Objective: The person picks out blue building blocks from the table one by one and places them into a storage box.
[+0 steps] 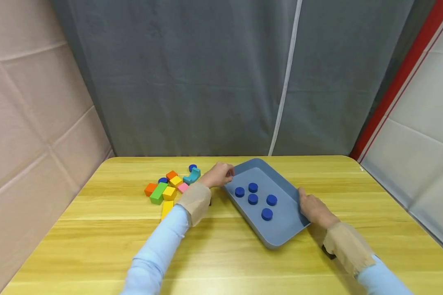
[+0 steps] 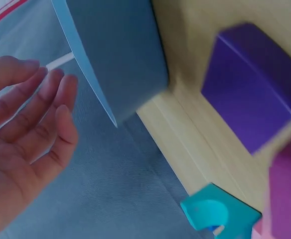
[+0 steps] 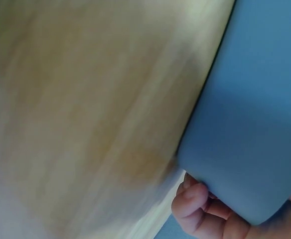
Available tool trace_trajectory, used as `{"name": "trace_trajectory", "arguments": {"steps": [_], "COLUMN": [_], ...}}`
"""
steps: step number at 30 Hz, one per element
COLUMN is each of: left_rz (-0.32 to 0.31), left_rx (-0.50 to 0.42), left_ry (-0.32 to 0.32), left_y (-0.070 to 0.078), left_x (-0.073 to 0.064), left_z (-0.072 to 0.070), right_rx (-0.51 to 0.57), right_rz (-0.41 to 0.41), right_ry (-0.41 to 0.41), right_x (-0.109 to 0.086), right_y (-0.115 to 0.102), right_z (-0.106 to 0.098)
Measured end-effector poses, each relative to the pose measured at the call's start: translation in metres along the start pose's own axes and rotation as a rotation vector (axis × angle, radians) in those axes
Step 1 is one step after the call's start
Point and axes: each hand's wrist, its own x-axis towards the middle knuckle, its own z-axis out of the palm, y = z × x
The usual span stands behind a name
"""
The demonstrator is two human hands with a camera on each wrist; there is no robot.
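A grey-blue shallow tray [image 1: 280, 225] stands askew on the table, with several dark blue round discs [image 1: 252, 199] lying on its bottom. My right hand [image 1: 315, 209] grips the tray's right wall, thumb on the inner side; the right wrist view shows curled fingertips [image 3: 193, 199] by the tray's corner [image 3: 250, 164]. Just off the tray's left rim is my left hand [image 1: 218, 175]. In the left wrist view its fingers [image 2: 48, 89] are loosely bent and hold nothing, with a gap between them and the tray wall [image 2: 120, 55].
Left of the tray lies a loose group of blocks: a green block [image 1: 158, 193], a teal curved block [image 1: 192, 175], yellow, orange and pink ones, and blue discs. A purple block [image 2: 250, 84] shows in the left wrist view. A grey curtain [image 1: 192, 82] hangs behind the table.
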Motion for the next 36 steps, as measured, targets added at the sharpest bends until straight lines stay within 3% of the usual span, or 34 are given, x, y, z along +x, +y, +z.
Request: {"name": "trace_trajectory", "arguments": {"steps": [7, 21, 28, 36], "left_rz": [-0.017, -0.14, -0.168, -0.26], "left_rx": [-0.024, -0.066, -0.074, -0.085], "left_ry": [0.003, -0.023, 0.014, 0.002], "left_y": [-0.017, -0.047, -0.058, -0.071], "left_x": [-0.013, -0.04, -0.055, -0.07], "left_z": [-0.009, -0.027, -0.038, -0.049], "right_rx": [0.014, 0.011, 0.005, 0.009], "right_rz": [0.0, 0.005, -0.002, -0.007], "right_ry": [0.002, -0.015, -0.004, 0.003], "right_x": [0.0, 0.001, 0.001, 0.001], "right_y": [0.0, 0.001, 0.001, 0.001], "right_z": [0.001, 0.001, 0.001, 0.0]}}
